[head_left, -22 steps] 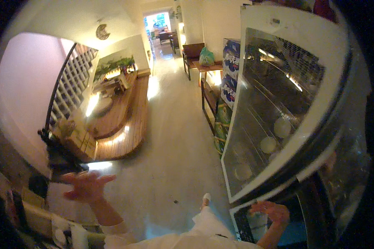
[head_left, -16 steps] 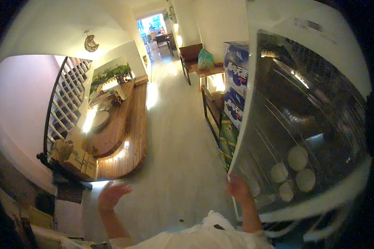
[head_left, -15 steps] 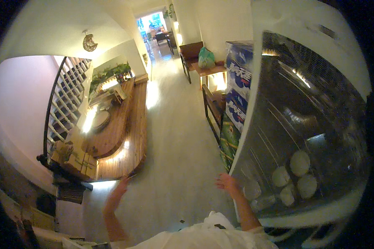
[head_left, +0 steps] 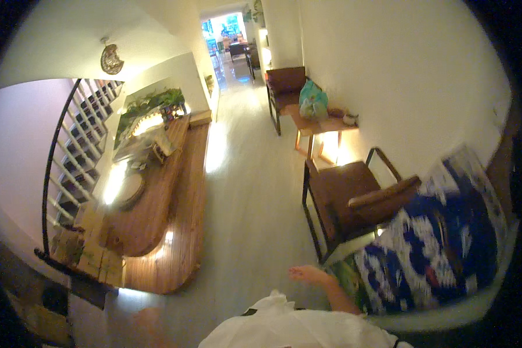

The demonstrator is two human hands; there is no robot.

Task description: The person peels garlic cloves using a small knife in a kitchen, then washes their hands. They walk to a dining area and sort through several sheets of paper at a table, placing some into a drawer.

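Reaching in from the lower right, my right hand [head_left: 308,274] has its fingers stretched out and holds nothing. It is nearest to a stack of blue and white cartons [head_left: 429,249], with a green carton [head_left: 348,278] at its near left; I see no contact. My left hand [head_left: 148,319] is a faint smear low on the left, below the rounded end of the wooden platform [head_left: 185,255]. Its fingers are too blurred to make out.
A pale floor [head_left: 238,191] runs ahead to a bright room. On the right stand a brown armchair [head_left: 348,191], a small wooden table [head_left: 325,123] bearing a green plastic bag [head_left: 313,101], and another chair [head_left: 285,84]. To the left rises a staircase railing [head_left: 55,156].
My view has moved forward along the passage; the glass-fronted cabinet on the right has left it. The armchair and cartons show more fully. My left hand has swung lower and blurred.
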